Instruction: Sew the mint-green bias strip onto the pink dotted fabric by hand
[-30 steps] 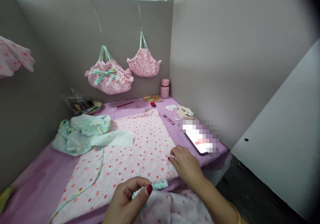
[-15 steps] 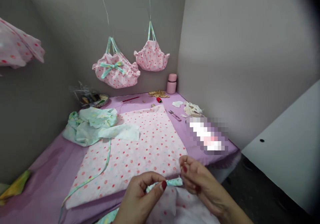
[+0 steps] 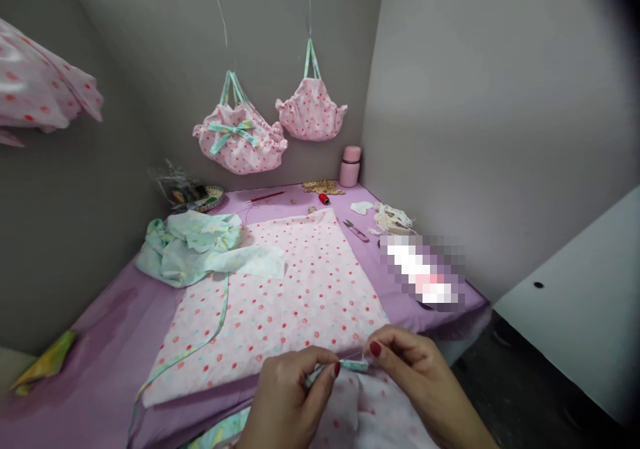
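Note:
Near the table's front edge, my left hand (image 3: pixel 295 389) pinches a narrow mint-green fabric strip (image 3: pixel 354 365) between thumb and forefinger. The strip's free end points right, toward my right hand (image 3: pixel 405 362). My right thumb and forefinger are pressed together just above that end. A thin pale line runs from the strip up to these fingertips; whether it is thread or a needle I cannot tell. Below both hands hangs pink dotted fabric (image 3: pixel 370 412). Beyond them, a larger pink dotted cloth (image 3: pixel 285 302) lies flat on the purple-covered table (image 3: pixel 100 362).
Crumpled mint fabric (image 3: pixel 195 245) and a long thin strip (image 3: pixel 205 341) lie on the cloth. Thread snips (image 3: pixel 356 230), a red thread spool (image 3: pixel 324 199), a pink flask (image 3: pixel 350 167) and a basket (image 3: pixel 215 199) stand farther back. Two dotted bags (image 3: pixel 243 142) hang above.
My right hand has turned and its fingers have closed in near the strip's end. The left hand keeps its pinch. The whole view has shifted slightly.

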Motion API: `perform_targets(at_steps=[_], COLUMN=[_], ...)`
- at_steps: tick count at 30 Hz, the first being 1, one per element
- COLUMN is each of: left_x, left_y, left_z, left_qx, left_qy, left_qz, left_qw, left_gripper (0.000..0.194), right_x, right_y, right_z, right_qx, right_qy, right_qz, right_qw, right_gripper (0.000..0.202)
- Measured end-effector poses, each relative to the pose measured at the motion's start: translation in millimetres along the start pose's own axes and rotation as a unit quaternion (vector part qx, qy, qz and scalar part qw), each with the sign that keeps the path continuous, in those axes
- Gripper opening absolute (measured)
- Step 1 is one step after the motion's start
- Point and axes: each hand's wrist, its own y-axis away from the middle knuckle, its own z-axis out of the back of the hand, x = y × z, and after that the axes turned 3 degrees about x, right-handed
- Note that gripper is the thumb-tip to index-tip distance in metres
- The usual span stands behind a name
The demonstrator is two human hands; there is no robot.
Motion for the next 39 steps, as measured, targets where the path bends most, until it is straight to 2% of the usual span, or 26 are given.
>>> perform_targets(at_steps=[3,5,7,9,13,19,26,29,31,32,36,39], left_x=[0,0,1,1,0,0,3,4,5,5,8,9], left_y=[0,-1,-1,0,-1,-4,-6,-5,-4,-4,-3,-3], left_z=[-0.8,-1.5,-2.9,-5.0,-7.5,-4.9,-7.2,-7.7,-7.9,-8.1,-8.6,-8.0], left_qx=[-0.024,-0.034,-0.033,-0.028,-0.019,0.007,0.000,-0.019,-0.029,-0.033,-0.039,-0.040], left_qy=[-0.008,0.006,0.028,0.048,0.087,0.190,0.239,0.236,0.224,0.219,0.209,0.214], left_qz=[-0.004,-0.001,0.002,0.004,0.012,0.062,0.109,0.126,0.140,0.143,0.119,0.103], left_qw=[1.000,0.999,0.999,0.998,0.996,0.980,0.965,0.963,0.964,0.965,0.970,0.971], left_gripper=[0.022,0.021,0.021,0.021,0.021,0.022,0.023,0.022,0.022,0.022,0.022,0.020], right_x=[-5,-13,-20,-22,-13,-10,-20,-17,-13,-11,-4,-4], right_y=[10,14,14,11,5,7,6,8,12,13,19,19], right_z=[0,2,2,-1,-9,-12,-13,-12,-11,-11,-14,-17], right_qx=[0.060,0.040,-0.012,-0.026,0.009,-0.031,-0.047,-0.094,-0.128,-0.122,-0.029,0.014], right_qy=[0.122,0.172,0.171,0.140,0.133,0.146,0.177,0.166,0.198,0.225,0.303,0.319], right_qz=[0.030,0.027,0.011,-0.010,0.007,0.061,0.072,0.078,0.105,0.124,0.201,0.210], right_qw=[0.990,0.984,0.985,0.990,0.991,0.987,0.980,0.978,0.966,0.959,0.931,0.924], right_gripper=[0.025,0.020,0.033,0.039,0.022,0.022,0.019,0.012,0.010,0.012,0.018,0.020])
